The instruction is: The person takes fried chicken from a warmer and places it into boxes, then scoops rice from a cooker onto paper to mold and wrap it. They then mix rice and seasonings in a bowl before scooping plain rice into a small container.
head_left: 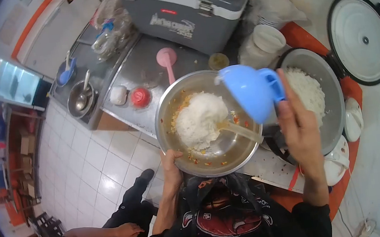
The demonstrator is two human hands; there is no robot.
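My left hand [171, 169] grips the near-left rim of a large steel mixing bowl [247, 151], thumb over the edge. A mound of white rice [202, 119] sits in the bowl on chopped yellow and red bits. A pale spatula or spoon handle [244, 132] leans from the rice to the right rim. My right hand [300, 128] is closed round the handle of a blue plastic cup [247, 89], tilted above the bowl's right side; its inside is hidden. To the right, a rice cooker pot [334, 104] holds more white rice [305, 91], partly behind my right hand.
A grey cooler box [181, 16] stands behind the bowl. A pink ladle [166, 58], a red round item [140, 97] and a small pan with a spoon [81, 101] lie leftward. The cooker's open lid [363, 38] is at right. Another person's arm [99, 233] shows at lower left.
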